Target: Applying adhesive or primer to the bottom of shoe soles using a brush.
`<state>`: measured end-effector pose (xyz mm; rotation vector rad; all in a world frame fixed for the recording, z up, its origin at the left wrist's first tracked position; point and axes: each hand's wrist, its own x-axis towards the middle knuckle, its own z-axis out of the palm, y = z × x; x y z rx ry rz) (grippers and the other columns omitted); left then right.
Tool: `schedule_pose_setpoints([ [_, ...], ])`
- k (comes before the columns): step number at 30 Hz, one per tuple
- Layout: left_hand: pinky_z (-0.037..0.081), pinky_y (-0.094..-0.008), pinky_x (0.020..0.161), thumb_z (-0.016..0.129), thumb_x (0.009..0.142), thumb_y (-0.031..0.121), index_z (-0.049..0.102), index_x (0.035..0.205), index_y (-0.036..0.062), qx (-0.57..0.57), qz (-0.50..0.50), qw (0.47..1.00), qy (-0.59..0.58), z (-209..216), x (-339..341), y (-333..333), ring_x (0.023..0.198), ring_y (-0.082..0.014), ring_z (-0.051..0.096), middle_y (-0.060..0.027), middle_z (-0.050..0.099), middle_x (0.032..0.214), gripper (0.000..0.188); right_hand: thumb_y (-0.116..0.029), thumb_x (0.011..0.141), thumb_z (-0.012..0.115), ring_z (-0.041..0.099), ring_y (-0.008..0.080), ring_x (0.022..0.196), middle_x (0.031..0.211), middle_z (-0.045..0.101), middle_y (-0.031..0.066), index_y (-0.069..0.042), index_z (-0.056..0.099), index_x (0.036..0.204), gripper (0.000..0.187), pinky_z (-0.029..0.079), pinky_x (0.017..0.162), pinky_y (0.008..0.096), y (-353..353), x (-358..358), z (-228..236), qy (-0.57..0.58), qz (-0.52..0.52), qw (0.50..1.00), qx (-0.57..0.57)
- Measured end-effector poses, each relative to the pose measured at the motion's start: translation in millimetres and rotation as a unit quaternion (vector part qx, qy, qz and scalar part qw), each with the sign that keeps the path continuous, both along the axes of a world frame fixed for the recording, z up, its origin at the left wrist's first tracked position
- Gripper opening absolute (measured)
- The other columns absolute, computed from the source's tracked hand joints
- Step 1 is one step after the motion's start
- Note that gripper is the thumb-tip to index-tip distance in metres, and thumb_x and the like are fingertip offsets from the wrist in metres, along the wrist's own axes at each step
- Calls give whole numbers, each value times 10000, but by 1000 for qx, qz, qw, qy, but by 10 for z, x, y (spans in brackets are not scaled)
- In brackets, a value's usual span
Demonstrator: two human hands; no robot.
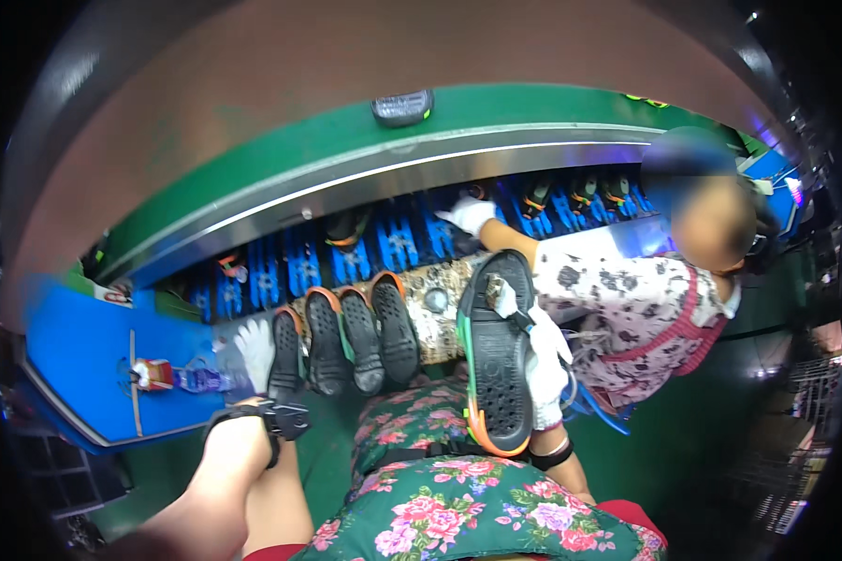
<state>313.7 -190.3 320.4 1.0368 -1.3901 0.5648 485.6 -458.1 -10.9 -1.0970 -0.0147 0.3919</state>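
Observation:
My right hand point(546, 369), in a white glove, holds up a large black shoe sole point(500, 355) with a green and orange rim and a row of holes. White fingertips and a small dark piece, which I cannot make out, lie across its upper part. My left hand point(254, 348), also gloved, has its fingers stretched out beside the leftmost of several similar soles, a dark sole point(287, 355). To the right of it stand a sole with an orange edge point(326, 341), a narrower sole point(361, 341) and another wide sole point(396, 327), leaning on a worn, stained ledge point(437, 271).
Blue clamps point(351, 257) line a conveyor ahead, some bearing shoes. Behind them runs a green belt point(318, 140) with a dark shoe point(403, 107). A co-worker point(627, 299) at the right reaches a gloved hand point(471, 217) to the clamps. A blue table point(84, 365) holds a bottle point(201, 377).

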Motion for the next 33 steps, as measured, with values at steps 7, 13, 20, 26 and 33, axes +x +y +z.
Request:
schedule_pose_setpoints([
  [7,514,-419,988,729,820,14,504,1361,-10,-131,527,784,301,-1169,1183,233,1170,-330,609,-213,587,1299,587,-317,1037,506,593,240,1190,1257,618,152,-2,522,1342,439,512,1012,416,23,33,250,14,4,1000,-25],
  [13,487,-535,991,838,695,471,339,1504,44,195,865,393,244,-2209,2726,1071,1187,-460,559,-323,551,1282,1042,-187,1072,458,547,262,1264,1373,558,164,85,524,1362,403,413,1109,403,-259,45,-40,-186,-35,963,-193],
  [20,576,-434,834,833,711,251,643,1186,1,-97,713,611,329,-2607,2788,1623,892,-323,722,-176,722,952,570,-188,1066,461,578,295,1233,1355,559,197,7,488,1413,399,497,1040,419,-104,-33,280,59,-3,998,31],
  [26,518,-503,960,967,591,250,89,1609,151,56,888,338,308,-2458,1917,1963,1090,-458,629,-308,610,1167,1349,-159,1039,501,597,256,1170,1286,598,181,47,574,1317,353,481,1044,406,-47,-56,209,29,17,999,33],
  [33,485,-502,1030,959,617,327,89,1608,148,67,875,325,352,-2339,2066,1830,1187,-453,597,-300,585,1290,1331,-114,1024,554,608,186,1118,1208,665,127,52,628,1279,314,456,1023,341,-75,25,95,-37,-1,999,23],
])
